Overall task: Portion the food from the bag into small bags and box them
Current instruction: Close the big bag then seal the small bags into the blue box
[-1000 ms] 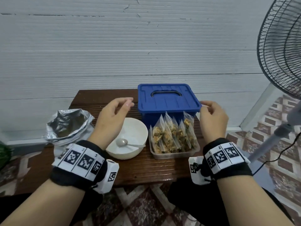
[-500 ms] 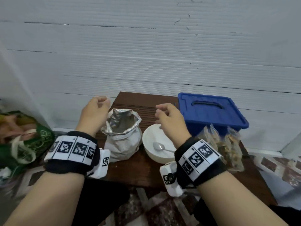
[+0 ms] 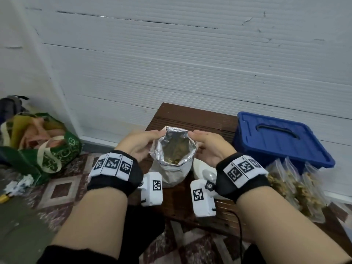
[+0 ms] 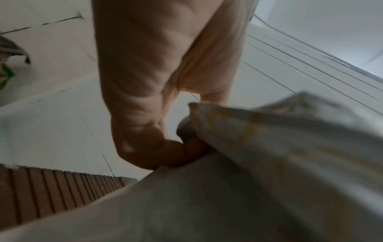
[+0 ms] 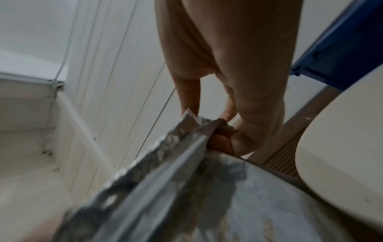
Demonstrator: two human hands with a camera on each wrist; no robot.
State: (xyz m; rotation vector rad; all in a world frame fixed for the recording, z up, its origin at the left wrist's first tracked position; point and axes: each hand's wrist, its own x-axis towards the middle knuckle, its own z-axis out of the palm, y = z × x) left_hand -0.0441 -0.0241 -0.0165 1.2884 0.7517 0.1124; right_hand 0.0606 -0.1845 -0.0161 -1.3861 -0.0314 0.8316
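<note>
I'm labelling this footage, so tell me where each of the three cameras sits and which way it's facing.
Head: worn on the head, looks forward and down at the table; both forearms and hands show, left hand and right hand pinching the foil bag.
Left wrist: looks along the left hand at the bag's edge.
Right wrist: looks along the right hand; white bowl and blue box beside it.
All three views share the foil bag.

Foil bag (image 3: 174, 161) on desk (image 3: 190, 117) btwn hands; bowl (image 3: 200, 166) just R, box (image 3: 282, 138) further R, small bags (image 3: 293, 185) in front.
</note>
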